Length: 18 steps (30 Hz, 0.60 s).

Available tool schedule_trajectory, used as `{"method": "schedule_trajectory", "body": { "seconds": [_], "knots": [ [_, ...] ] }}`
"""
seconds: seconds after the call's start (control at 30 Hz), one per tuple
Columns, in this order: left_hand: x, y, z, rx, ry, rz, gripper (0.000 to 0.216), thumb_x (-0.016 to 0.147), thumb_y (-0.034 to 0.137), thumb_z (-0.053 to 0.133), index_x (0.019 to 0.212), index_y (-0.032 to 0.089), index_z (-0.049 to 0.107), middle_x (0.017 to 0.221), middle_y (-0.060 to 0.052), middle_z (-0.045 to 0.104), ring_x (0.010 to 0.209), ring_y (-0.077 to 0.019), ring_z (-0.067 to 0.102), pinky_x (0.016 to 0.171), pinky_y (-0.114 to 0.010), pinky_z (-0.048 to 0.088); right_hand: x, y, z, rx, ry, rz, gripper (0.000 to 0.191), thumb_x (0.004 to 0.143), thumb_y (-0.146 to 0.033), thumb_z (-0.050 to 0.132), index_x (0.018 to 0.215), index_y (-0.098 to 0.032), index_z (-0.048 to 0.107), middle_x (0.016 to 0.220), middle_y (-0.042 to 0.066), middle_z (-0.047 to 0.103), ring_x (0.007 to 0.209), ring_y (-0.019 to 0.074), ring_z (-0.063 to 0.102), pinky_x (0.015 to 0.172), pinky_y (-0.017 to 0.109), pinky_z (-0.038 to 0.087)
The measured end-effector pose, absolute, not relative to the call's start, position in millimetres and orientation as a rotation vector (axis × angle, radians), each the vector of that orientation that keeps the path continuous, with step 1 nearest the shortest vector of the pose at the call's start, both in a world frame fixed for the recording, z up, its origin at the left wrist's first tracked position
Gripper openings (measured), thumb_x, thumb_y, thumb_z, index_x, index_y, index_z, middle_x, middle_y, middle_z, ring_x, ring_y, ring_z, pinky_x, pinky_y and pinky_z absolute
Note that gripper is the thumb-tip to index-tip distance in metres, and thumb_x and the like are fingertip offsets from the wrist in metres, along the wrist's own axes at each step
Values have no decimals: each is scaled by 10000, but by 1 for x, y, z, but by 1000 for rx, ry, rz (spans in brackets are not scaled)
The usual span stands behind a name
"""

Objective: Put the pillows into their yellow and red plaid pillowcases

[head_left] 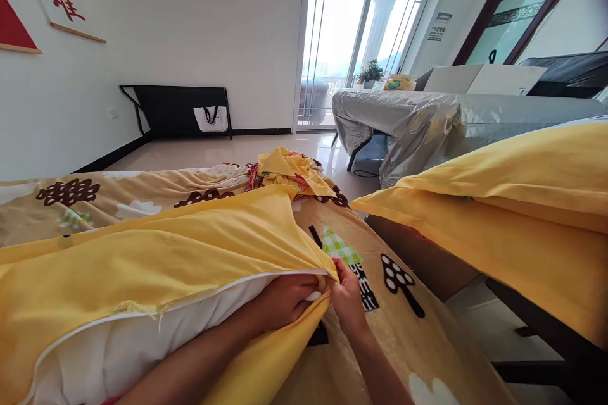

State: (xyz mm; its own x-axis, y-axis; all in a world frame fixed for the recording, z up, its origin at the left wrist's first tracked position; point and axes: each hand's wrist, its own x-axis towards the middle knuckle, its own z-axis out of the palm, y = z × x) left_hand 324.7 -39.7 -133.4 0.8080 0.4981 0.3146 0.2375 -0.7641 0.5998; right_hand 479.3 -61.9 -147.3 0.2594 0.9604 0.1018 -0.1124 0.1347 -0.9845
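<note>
A yellow pillowcase lies across the bed in front of me. Its long side opening has a white edge with frayed threads, and a white pillow shows inside. My left hand reaches through the opening to the corner, fingers curled round a bit of the white pillow; part of that grip is hidden by the cloth. Just right of it, my right hand pinches the case's yellow cloth at the corner from outside. The two hands almost touch.
A patterned tan blanket covers the bed. Bunched yellow fabric lies at its far edge. At right, another yellow cloth item rests above a cardboard box. Beyond stands a table with a silver cover.
</note>
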Motion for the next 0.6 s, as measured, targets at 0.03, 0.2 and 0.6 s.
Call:
{"method": "schedule_trajectory", "body": {
  "seconds": [0.03, 0.2, 0.6],
  "knots": [
    [325, -40, -133, 2458, 558, 626, 220, 851, 125, 482, 1001, 177, 635, 1070, -87, 663, 1047, -223, 582, 953, -318, 429, 478, -62, -147, -1130, -964, 995, 208, 633, -297, 660, 799, -183, 609, 744, 21, 675, 691, 177, 586, 628, 263, 465],
    [327, -40, -132, 2390, 647, 536, 185, 894, 189, 475, 980, 188, 639, 1092, -69, 669, 1054, -229, 582, 986, -349, 411, 475, -63, -145, -1089, -832, 1056, 232, 609, -294, 676, 805, -187, 612, 760, 22, 680, 687, 176, 598, 627, 268, 470],
    [325, -46, -134, 2271, 625, 717, 264, 959, 313, 378, 862, 166, 576, 964, -78, 643, 936, -203, 561, 907, -316, 420, 472, -63, -142, -1061, -777, 1072, 205, 614, -286, 687, 772, -207, 583, 705, -17, 627, 653, 146, 556, 598, 238, 464]
  ]
}}
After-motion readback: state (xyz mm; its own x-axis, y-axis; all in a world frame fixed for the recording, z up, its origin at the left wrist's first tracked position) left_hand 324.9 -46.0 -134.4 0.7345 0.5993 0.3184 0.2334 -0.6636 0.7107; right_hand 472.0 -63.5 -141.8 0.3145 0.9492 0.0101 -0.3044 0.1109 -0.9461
